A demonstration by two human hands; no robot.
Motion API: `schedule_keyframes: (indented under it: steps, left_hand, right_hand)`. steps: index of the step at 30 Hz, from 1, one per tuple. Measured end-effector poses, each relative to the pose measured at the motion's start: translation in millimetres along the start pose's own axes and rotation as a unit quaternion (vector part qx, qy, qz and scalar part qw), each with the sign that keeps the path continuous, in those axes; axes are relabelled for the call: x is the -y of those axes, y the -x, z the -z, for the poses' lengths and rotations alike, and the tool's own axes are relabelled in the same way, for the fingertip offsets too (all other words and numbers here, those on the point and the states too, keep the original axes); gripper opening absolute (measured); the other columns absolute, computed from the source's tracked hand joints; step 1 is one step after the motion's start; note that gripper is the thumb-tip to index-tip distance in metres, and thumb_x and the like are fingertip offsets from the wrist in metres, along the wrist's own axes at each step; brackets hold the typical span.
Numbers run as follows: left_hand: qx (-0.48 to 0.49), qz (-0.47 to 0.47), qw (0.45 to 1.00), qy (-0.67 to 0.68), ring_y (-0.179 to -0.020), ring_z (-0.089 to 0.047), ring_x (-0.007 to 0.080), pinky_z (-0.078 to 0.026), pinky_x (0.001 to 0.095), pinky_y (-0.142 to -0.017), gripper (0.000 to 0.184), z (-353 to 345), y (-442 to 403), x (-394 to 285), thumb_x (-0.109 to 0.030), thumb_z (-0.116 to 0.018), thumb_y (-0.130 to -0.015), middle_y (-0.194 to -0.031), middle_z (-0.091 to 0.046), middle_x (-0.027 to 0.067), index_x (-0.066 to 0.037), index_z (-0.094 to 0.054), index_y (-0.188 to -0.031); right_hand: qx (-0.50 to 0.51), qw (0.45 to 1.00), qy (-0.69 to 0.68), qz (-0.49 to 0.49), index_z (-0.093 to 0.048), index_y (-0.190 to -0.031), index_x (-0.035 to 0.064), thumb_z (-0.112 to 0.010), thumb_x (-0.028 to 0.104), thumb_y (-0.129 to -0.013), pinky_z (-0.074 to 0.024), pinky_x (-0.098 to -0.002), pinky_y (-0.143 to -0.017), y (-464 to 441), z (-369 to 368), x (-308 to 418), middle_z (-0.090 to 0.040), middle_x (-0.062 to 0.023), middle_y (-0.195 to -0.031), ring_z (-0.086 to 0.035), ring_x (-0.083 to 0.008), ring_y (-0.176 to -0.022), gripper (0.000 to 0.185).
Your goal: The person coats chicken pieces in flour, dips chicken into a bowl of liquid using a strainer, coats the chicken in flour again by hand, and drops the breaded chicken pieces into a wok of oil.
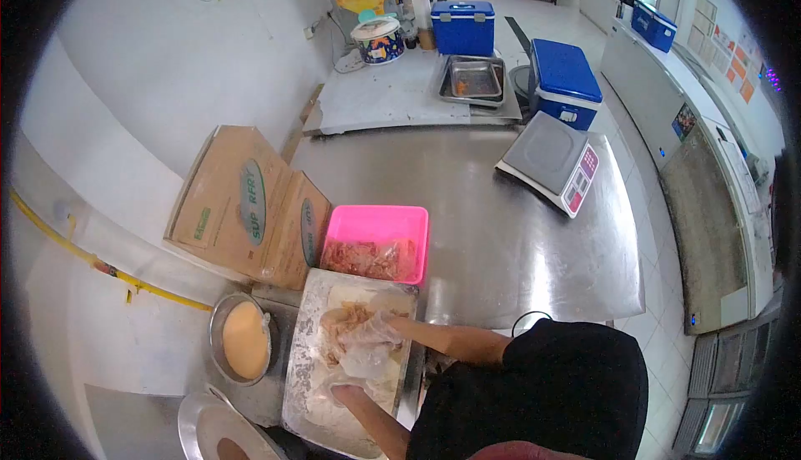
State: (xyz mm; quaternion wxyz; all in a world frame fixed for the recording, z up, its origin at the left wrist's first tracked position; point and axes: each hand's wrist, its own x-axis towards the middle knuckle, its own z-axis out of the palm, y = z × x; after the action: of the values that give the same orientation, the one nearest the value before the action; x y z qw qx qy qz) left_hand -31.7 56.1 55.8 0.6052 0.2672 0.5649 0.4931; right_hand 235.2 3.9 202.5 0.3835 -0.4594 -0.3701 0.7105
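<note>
A metal tray (298, 393) holds pale flour (321, 410) and several flour-coated pieces (346, 320) that look like meat. Clear plastic gloves cover both hands. My right hand (377, 329) is over the coated pieces near the tray's far half, touching them. Closer to the tray's near end, my left hand (346, 391) is low over the flour. Its fingers are hidden by the loose, cloudy plastic. Whether either hand grips a piece cannot be made out. A pink tray (377, 222) with bagged raw meat (371, 260) adjoins the metal tray.
A bowl of orange-beige batter (247, 339) and a large metal pan (193, 431) stand left of the tray. Cardboard boxes (229, 197) lean by the wall. A digital scale (551, 160) sits on the steel table (476, 235). Blue coolers (567, 76) stand beyond.
</note>
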Motion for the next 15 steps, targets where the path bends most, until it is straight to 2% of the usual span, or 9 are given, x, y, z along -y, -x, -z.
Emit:
schedule_keyframes:
  steps: [1, 6, 8, 9, 12, 15]
  left_hand:
    - [0.009, 0.015, 0.999, 0.028, -0.09, -0.061, 0.0308, -0.053, 0.0402, -0.077, 0.035, -1, -2, 0, -0.023, -0.058, -0.085, -0.106, -0.062, 0.0131, -0.001, -0.058, -0.111]
    - [0.039, 0.088, 0.984, 0.149, -0.09, -0.061, 0.0301, -0.053, 0.0398, -0.078, 0.036, 7, -2, 3, -0.024, -0.057, -0.085, -0.106, -0.062, 0.0135, -0.001, -0.057, -0.112]
    - [0.057, 0.112, 0.974, 0.187, -0.09, -0.061, 0.0298, -0.053, 0.0396, -0.078, 0.036, 9, -3, 8, -0.025, -0.057, -0.086, -0.106, -0.062, 0.0136, -0.001, -0.057, -0.113]
    - [0.07, 0.109, 0.972, 0.196, -0.09, -0.061, 0.0297, -0.053, 0.0395, -0.078, 0.036, 10, -5, 10, -0.025, -0.057, -0.086, -0.106, -0.061, 0.0137, -0.001, -0.057, -0.113]
    - [0.191, 0.031, 0.966, 0.17, -0.101, -0.057, 0.0288, -0.049, 0.0401, -0.088, 0.038, 53, -55, 51, -0.027, -0.051, -0.09, -0.114, -0.057, 0.0163, -0.002, -0.054, -0.118]
    - [0.118, -0.004, 0.988, 0.095, -0.106, -0.055, 0.0314, -0.046, 0.0419, -0.092, 0.039, 29, -33, 40, -0.024, -0.049, -0.091, -0.117, -0.056, 0.018, 0.0, -0.052, -0.122]
  right_hand:
    - [0.013, 0.996, 0.086, 0.005, -0.059, -0.109, 0.0081, -0.041, 0.039, -0.097, -0.0447, -0.0304, -0.082, 2, 1, 1, -0.06, -0.0018, -0.095, -0.053, -0.015, -0.087, 0.037]
    - [-0.088, 0.952, 0.268, 0.118, -0.06, -0.104, 0.0093, -0.047, 0.032, -0.094, -0.0446, -0.0306, -0.08, 30, -2, 28, -0.06, -0.0023, -0.093, -0.053, -0.0137, -0.086, 0.028]
    - [-0.165, 0.955, 0.181, 0.168, -0.06, -0.102, 0.0098, -0.05, 0.03, -0.092, -0.045, -0.0318, -0.078, 18, -5, 14, -0.061, -0.0039, -0.092, -0.055, -0.0149, -0.086, 0.025]
    - [-0.203, 0.951, 0.136, 0.192, -0.06, -0.101, 0.01, -0.051, 0.029, -0.091, -0.0452, -0.0324, -0.077, 10, -4, 4, -0.061, -0.0047, -0.092, -0.056, -0.0155, -0.087, 0.023]
    - [-0.287, 0.906, 0.267, 0.162, -0.056, -0.115, 0.0071, -0.039, 0.026, -0.095, -0.0455, -0.0369, -0.084, 8, 1, 1, -0.06, -0.0126, -0.097, -0.059, -0.0242, -0.093, 0.032]
    - [-0.36, 0.875, 0.268, 0.181, -0.058, -0.111, 0.0054, -0.04, 0.027, -0.094, -0.0459, -0.0368, -0.083, -17, 18, -23, -0.061, -0.0116, -0.096, -0.059, -0.0238, -0.093, 0.033]
